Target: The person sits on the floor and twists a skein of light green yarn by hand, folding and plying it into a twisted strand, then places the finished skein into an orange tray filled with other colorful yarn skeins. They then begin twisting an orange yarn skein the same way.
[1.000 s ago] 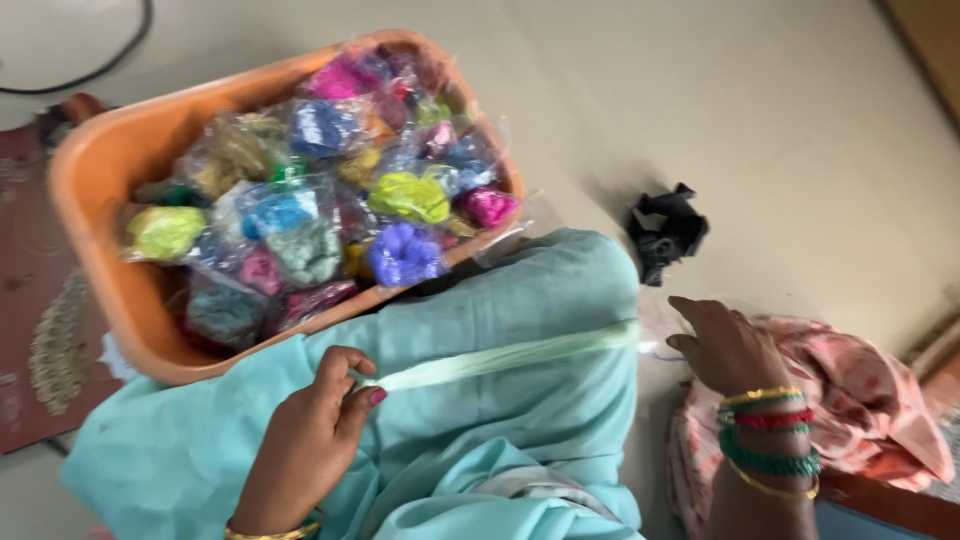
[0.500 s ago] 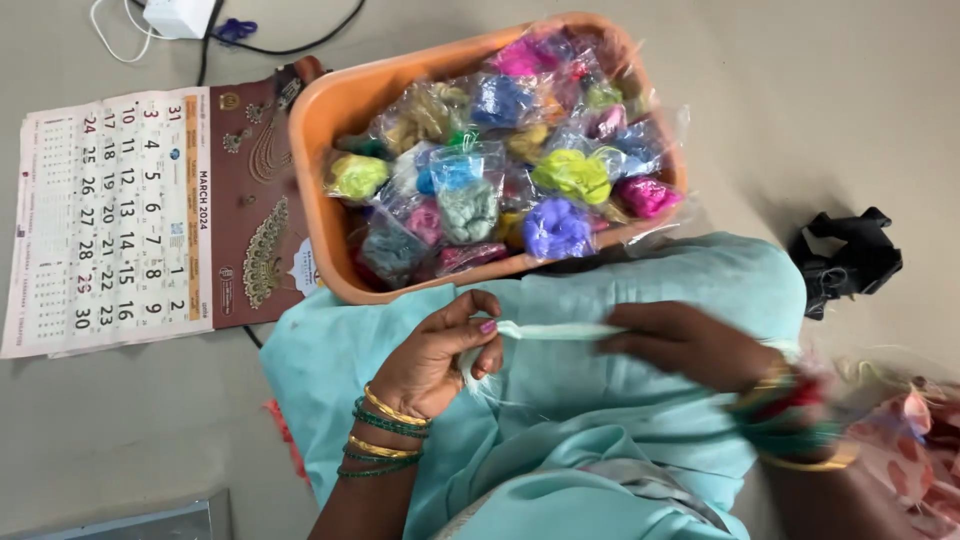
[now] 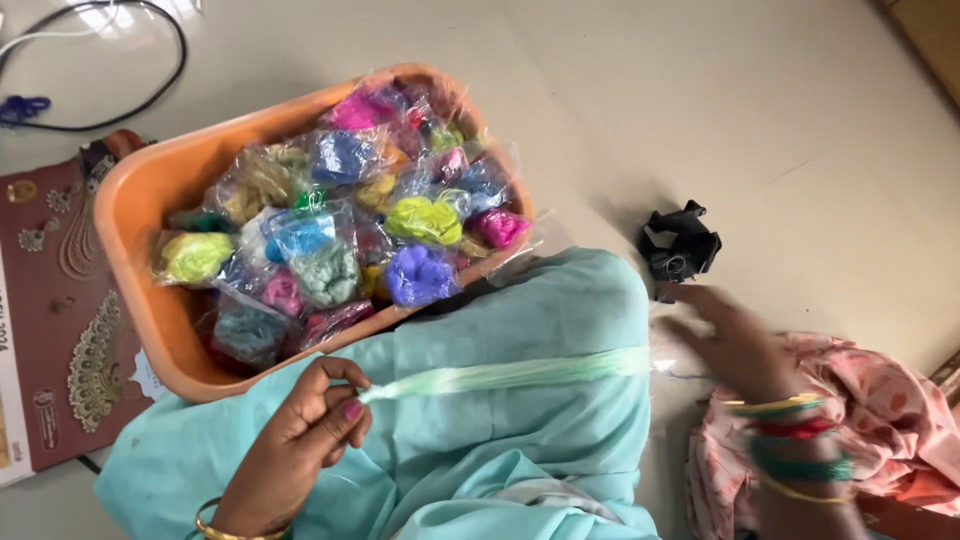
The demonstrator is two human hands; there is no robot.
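Note:
My left hand [image 3: 300, 440] pinches one end of a pale green bundle of thread [image 3: 510, 375] that lies stretched across my lap, over light teal cloth [image 3: 520, 320]. My right hand [image 3: 725, 340] is blurred at the right, fingers spread over the floor beyond the bundle's far end; I cannot tell if it touches the thread. Bangles ring that wrist. An orange plastic tub [image 3: 135, 215] rests against my knee, packed with several small clear bags of coloured thread [image 3: 420, 220].
A small black object [image 3: 680, 245] lies on the floor near my right hand. Pink patterned cloth [image 3: 880, 430] is heaped at the right. A maroon calendar [image 3: 50, 330] lies left of the tub, with cables [image 3: 120, 60] behind it.
My right hand has left the thread at my lap and moved out to the right. The left hand still pinches the thread end. The view has swung to the right.

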